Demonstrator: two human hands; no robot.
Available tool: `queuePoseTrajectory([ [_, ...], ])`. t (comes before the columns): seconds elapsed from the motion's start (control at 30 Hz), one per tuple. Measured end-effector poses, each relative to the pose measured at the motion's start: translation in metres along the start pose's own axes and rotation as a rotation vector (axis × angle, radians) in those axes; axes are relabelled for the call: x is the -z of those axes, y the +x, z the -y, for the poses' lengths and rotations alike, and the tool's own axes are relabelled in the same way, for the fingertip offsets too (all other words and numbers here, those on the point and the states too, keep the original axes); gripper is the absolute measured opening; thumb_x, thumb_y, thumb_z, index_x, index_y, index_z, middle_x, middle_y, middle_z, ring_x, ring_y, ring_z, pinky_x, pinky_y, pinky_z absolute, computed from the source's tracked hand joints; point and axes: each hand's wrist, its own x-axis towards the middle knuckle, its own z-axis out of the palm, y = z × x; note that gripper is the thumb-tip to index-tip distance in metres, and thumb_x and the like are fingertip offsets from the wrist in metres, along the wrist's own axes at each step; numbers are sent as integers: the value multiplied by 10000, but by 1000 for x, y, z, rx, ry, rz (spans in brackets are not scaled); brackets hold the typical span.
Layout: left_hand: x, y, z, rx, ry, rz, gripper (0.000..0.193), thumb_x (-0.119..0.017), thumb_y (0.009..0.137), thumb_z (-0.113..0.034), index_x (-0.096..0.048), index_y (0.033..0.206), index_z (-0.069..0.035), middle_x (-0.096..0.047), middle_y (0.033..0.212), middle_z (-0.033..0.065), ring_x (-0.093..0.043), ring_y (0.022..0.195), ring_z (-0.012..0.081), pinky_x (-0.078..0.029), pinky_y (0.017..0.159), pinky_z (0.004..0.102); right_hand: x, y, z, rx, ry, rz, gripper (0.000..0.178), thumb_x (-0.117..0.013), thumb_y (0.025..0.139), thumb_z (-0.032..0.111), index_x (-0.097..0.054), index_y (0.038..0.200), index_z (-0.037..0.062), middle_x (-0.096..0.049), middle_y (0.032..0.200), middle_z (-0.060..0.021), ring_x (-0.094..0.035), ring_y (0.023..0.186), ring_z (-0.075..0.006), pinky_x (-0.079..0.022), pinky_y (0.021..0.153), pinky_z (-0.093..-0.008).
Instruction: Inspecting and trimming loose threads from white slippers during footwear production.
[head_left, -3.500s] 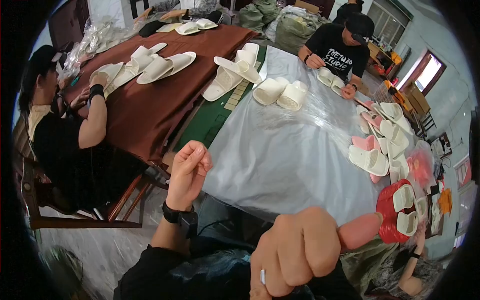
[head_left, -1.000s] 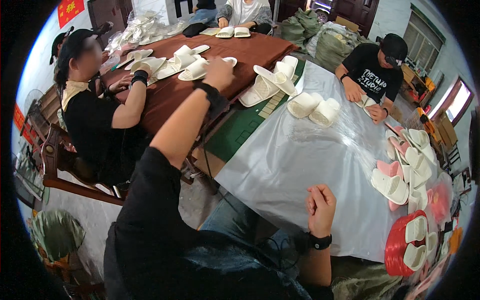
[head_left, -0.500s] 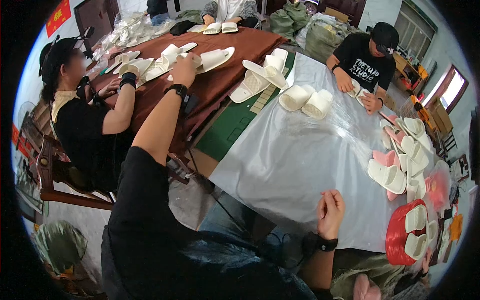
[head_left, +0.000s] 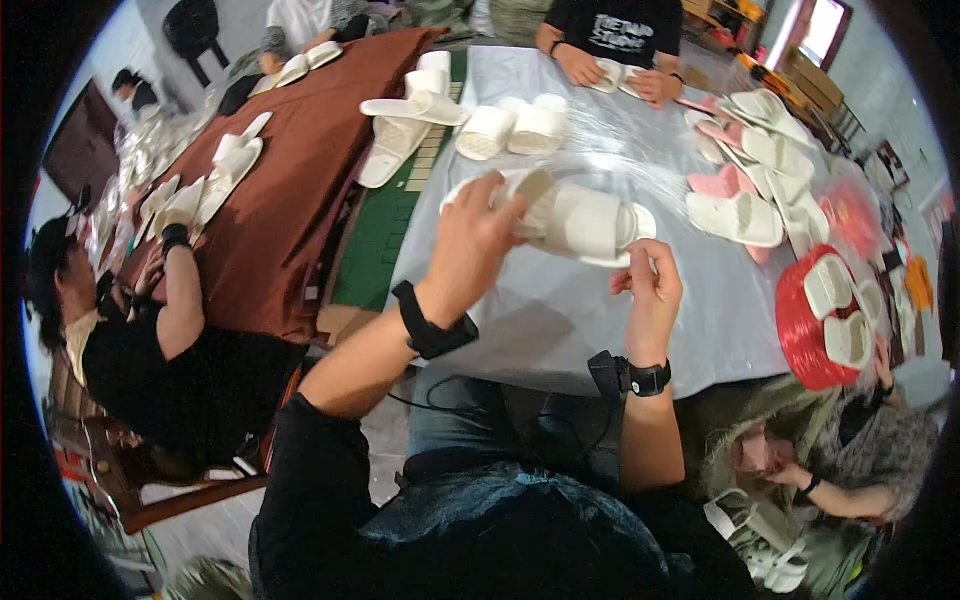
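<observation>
My left hand [head_left: 472, 238] grips a pair of white slippers [head_left: 585, 222] at one end, above the plastic-covered table. One slipper overlaps the other, and the left fingers hide part of that end. At the other end my right hand [head_left: 652, 287] has its fingers curled, the fingertips at the slipper's edge. Just beyond, two white slippers [head_left: 538, 125] stand side by side on the sheet. More white slippers [head_left: 398, 140] lie crossed over each other to their left.
A grey-white plastic sheet [head_left: 480, 335] covers my table. White and pink slippers [head_left: 735, 215] are heaped at the right, near a red-wrapped bundle [head_left: 800, 330]. A brown-covered table [head_left: 270, 220] holds slippers on the left. Co-workers sit left, across and at the lower right.
My left hand has brought the slippers from over the brown table to in front of me. My right hand has risen to their far end. The view has turned.
</observation>
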Motion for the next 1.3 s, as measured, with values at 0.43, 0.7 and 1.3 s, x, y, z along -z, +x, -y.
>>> queuePoseTrajectory([
  [0.43,-18,-24,22,-53,131,121,426,-767,614,-32,-593,1000,-82,-520,1225,167,-502,1163,367,-446,901,457,145,30,-7,140,-653,-334,164,-519,983,178,-602,914,55,-576,829,17,-505,607,-57,-363,430,-202],
  [0.7,-53,-6,60,-349,188,266,429,-749,652,-113,-608,1057,-104,-513,1237,154,-454,1240,347,-421,960,457,184,41,85,291,-606,-201,122,-558,950,116,-560,900,4,-520,864,16,-454,815,-89,-365,781,-218],
  [1.3,-21,-76,-38,570,-1260,343,925,-820,754,-173,-263,1491,-125,-647,930,123,-615,820,155,-499,705,310,-13,45,10,203,-371,560,113,-627,890,104,-652,922,-2,-632,820,-93,-583,713,-147,-467,659,-287],
])
